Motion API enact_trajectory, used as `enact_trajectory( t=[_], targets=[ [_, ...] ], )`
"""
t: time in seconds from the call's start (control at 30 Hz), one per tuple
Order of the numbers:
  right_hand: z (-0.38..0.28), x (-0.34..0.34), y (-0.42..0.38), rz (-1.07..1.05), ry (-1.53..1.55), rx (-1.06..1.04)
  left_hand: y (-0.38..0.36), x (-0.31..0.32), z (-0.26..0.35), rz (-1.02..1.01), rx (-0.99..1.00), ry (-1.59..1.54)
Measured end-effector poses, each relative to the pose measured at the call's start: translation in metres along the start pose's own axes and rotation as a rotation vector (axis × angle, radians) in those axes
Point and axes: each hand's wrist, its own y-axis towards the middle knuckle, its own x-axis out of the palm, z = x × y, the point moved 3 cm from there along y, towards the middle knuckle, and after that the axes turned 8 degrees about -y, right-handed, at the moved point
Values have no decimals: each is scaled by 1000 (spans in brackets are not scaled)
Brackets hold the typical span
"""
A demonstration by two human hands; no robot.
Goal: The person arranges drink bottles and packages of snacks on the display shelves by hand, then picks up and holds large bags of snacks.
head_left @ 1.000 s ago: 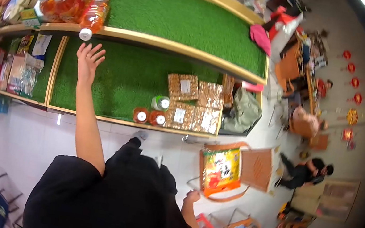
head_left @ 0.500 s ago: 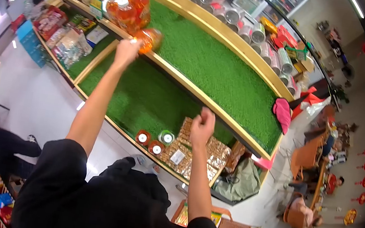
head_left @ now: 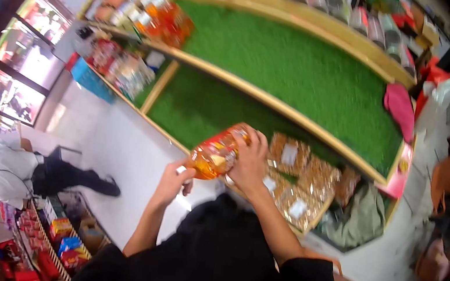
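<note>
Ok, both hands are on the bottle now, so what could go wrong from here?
The orange bottle is tilted, with the left hand at its white cap and the right hand around the other end. If the right grip slips, it might drop onto the hard-looking floor. Pressure at the cap could perhaps loosen it; I can't tell how tight it is. Swinging right, the bottle or hand might knock the bagged packets.

A shop, shown by the tiered display shelf (head_left: 283,73) with packaged goods (head_left: 298,178) and cans (head_left: 375,30).
</note>
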Motion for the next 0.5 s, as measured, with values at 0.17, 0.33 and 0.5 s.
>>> enact_trajectory(
  t=[0.17,0.33,0.5],
  targets=[
    [29,38,-48,-279,87,5,-19,32,-45,208,-201,12],
    [42,71,-40,-366,23,29,21,19,-47,250,-219,68],
    [64,107,-14,-308,114,91,75,13,-22,230,-163,313]
  ],
)
